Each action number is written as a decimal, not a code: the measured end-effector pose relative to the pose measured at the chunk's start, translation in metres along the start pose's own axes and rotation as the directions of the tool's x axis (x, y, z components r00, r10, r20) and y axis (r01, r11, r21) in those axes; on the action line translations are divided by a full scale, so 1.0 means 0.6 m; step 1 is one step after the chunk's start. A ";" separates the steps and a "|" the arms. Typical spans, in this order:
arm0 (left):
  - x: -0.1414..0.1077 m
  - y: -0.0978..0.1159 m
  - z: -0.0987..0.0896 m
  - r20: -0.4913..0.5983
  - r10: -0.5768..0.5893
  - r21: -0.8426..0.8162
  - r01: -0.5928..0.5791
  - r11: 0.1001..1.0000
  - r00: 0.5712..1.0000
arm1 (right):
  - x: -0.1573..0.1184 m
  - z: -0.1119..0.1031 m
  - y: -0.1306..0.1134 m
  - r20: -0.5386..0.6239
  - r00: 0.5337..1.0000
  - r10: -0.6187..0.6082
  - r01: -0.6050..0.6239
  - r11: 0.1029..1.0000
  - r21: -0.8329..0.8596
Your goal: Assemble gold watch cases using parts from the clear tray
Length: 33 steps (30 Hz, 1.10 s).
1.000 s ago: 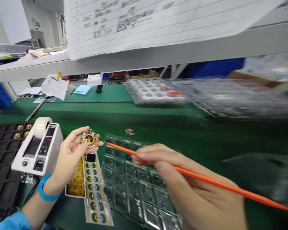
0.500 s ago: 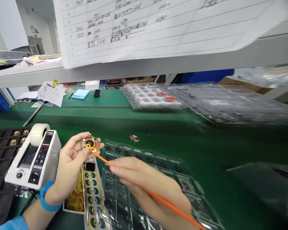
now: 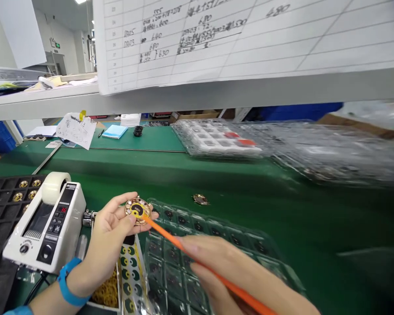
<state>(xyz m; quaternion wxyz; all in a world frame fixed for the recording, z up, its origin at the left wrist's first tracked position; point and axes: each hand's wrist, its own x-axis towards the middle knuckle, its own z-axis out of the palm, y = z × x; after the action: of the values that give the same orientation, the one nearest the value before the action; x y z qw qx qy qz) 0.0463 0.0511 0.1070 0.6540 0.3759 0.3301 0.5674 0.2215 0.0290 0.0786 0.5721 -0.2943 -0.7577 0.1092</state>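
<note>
The one camera sits on the person's head, facing forward and down across a green bench [image 3: 144,168]. The right hand [image 3: 236,267] is very close to it, the left hand [image 3: 110,234] a little farther off. A paper sheet [image 3: 197,61] fills much of the top, with the far wall [image 3: 65,39] at upper left.

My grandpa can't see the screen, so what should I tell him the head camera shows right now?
A left hand holds up a round gold part, and the right hand points an orange stick at it. On the green table are a clear tray and, at the picture's left, a white tape dispenser.
</note>
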 end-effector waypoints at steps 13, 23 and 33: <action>-0.012 -0.027 0.015 -0.005 0.080 0.111 -0.078 0.991 0.997 | 0.007 0.027 0.001 -0.073 0.970 -0.233 0.214 0.955 -0.204; 0.008 -0.025 -0.005 -0.010 0.052 0.103 -0.050 0.993 0.999 | 0.014 0.027 0.019 0.176 0.899 -0.401 0.438 0.835 -0.333; 0.014 -0.022 -0.005 -0.035 0.065 0.281 -0.053 0.958 0.997 | 0.011 0.012 0.028 -0.444 0.887 0.130 -0.096 0.991 0.098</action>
<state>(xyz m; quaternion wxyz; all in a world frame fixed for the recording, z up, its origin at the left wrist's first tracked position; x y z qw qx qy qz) 0.0515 0.0590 0.0938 0.5698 0.4619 0.4099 0.5422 0.2191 0.0473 0.0730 0.7346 -0.3337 -0.5824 0.0992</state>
